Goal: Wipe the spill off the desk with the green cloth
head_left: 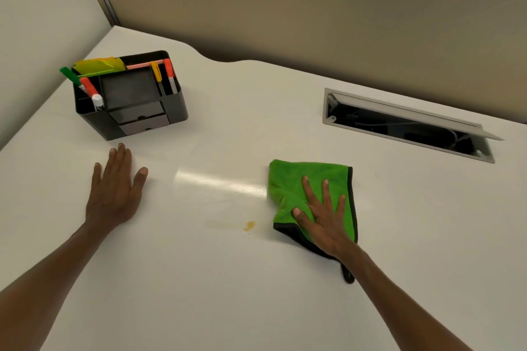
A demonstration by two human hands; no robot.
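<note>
Our right hand [323,215] spread flat on folded green microfibre cloth [288,188], lower right | small yellow-brown spill [249,226] just left of it | our left hand [115,189] flat, fingers together, on white desk [228,279]

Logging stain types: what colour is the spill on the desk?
Yellowish-brown, a small blot with a faint smear to its left, seen in the head view.

Hands: two, left hand [115,191] and right hand [325,221]
Green cloth [291,188]: one
Spill [249,226]: one yellowish spot
Black organizer [129,97]: one, far left
Markers [88,85]: about five
Cable hatch [407,125]: one, far right
</note>
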